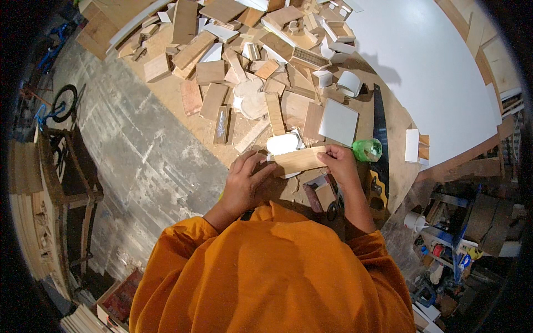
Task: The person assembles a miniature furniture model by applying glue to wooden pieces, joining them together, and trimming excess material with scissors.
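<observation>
A light rectangular wooden board (pixel 297 161) lies crosswise between my two hands, just in front of a bright white piece (pixel 282 143). My left hand (pixel 244 177) has curled fingers at the board's left end, holding it with some white material underneath. My right hand (pixel 340 169) pinches the board's right end between thumb and fingers. Beside the right fingers lies a green plastic bottle (pixel 366 150). A handsaw with a yellow handle (pixel 377 188) lies to the right. Below the board are a dark-rimmed wooden piece (pixel 319 193) and dark scissor-like handles (pixel 334 208), partly hidden.
Many wood offcuts (pixel 214 100) cover the worktable beyond my hands. A white panel (pixel 438 83) lies at right, with a small white-and-wood piece (pixel 417 146) on its edge. A bicycle (pixel 61 102) and wooden frame (pixel 72 205) stand left. A cluttered shelf (pixel 444 250) is at lower right.
</observation>
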`<move>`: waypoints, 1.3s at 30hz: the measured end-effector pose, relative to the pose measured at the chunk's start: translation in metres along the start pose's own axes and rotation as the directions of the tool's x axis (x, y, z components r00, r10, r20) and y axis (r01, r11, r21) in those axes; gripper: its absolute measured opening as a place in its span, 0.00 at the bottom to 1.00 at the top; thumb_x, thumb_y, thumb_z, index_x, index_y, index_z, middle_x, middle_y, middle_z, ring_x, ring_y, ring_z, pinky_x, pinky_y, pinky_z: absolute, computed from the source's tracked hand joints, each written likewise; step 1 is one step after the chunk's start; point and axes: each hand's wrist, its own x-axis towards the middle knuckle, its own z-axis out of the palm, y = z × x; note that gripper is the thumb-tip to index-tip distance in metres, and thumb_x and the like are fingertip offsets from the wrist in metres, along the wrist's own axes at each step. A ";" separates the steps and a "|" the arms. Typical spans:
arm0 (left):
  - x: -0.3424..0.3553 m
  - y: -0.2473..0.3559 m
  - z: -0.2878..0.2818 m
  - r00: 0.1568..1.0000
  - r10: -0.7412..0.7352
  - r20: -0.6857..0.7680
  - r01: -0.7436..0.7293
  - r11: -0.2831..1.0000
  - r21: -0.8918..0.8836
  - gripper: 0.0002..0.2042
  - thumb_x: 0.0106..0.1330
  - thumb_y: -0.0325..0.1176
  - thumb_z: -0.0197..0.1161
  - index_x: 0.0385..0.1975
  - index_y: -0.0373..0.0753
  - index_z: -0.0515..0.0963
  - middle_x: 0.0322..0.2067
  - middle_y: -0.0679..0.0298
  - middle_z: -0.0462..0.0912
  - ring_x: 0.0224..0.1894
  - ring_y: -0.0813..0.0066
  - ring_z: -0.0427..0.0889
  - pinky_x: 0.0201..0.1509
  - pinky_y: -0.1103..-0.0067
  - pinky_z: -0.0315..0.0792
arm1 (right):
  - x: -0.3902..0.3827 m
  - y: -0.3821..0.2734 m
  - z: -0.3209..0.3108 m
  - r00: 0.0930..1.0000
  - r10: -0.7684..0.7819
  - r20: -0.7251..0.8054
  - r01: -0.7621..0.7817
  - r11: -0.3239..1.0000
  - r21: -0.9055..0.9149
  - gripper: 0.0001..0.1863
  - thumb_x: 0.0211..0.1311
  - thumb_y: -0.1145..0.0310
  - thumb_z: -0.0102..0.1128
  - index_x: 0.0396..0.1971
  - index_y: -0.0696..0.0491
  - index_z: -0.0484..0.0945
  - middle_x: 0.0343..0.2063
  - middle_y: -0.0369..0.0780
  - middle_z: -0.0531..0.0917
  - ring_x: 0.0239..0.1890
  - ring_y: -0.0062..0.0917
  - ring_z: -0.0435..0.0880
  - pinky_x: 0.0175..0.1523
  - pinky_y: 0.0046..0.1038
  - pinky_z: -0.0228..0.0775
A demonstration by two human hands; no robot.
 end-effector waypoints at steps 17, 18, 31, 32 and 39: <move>-0.001 -0.005 0.004 0.997 0.002 0.071 -0.004 0.999 0.039 0.18 0.51 0.36 0.66 0.43 0.45 0.78 0.56 0.61 0.71 0.61 0.53 0.65 0.58 0.62 0.63 | 0.003 0.008 0.009 0.965 -0.224 -0.137 0.176 0.939 -0.294 0.09 0.56 0.73 0.59 0.34 0.62 0.79 0.24 0.35 0.81 0.25 0.14 0.75 0.32 0.19 0.67; -0.001 -0.005 0.004 0.997 0.000 0.074 -0.003 0.999 0.040 0.18 0.50 0.36 0.66 0.44 0.46 0.78 0.56 0.61 0.71 0.61 0.53 0.65 0.58 0.62 0.63 | 0.003 0.008 0.010 0.963 -0.230 -0.139 0.180 0.936 -0.304 0.09 0.56 0.73 0.59 0.34 0.62 0.79 0.24 0.35 0.81 0.26 0.15 0.75 0.33 0.19 0.67; -0.002 -0.004 0.006 0.998 -0.009 0.054 0.008 1.000 0.016 0.20 0.47 0.37 0.68 0.43 0.48 0.78 0.56 0.61 0.70 0.61 0.52 0.65 0.57 0.62 0.63 | 0.001 0.006 0.018 0.917 -0.335 -0.214 0.241 0.897 -0.371 0.11 0.54 0.74 0.62 0.37 0.61 0.79 0.23 0.36 0.81 0.25 0.15 0.76 0.32 0.18 0.68; -0.002 -0.004 0.006 0.999 -0.008 0.049 0.007 1.000 0.013 0.20 0.47 0.37 0.69 0.43 0.48 0.78 0.56 0.61 0.70 0.61 0.52 0.65 0.57 0.62 0.63 | 0.002 0.005 0.017 0.919 -0.332 -0.215 0.234 0.894 -0.381 0.11 0.54 0.74 0.62 0.37 0.61 0.79 0.23 0.36 0.81 0.25 0.15 0.76 0.32 0.18 0.68; 0.000 -0.003 0.005 0.998 -0.020 0.054 0.020 1.000 0.006 0.20 0.46 0.37 0.69 0.43 0.48 0.78 0.55 0.61 0.71 0.61 0.53 0.65 0.57 0.62 0.63 | 0.001 0.001 0.020 0.903 -0.367 -0.221 0.267 0.885 -0.381 0.12 0.51 0.69 0.64 0.34 0.58 0.79 0.22 0.42 0.80 0.22 0.25 0.78 0.29 0.26 0.69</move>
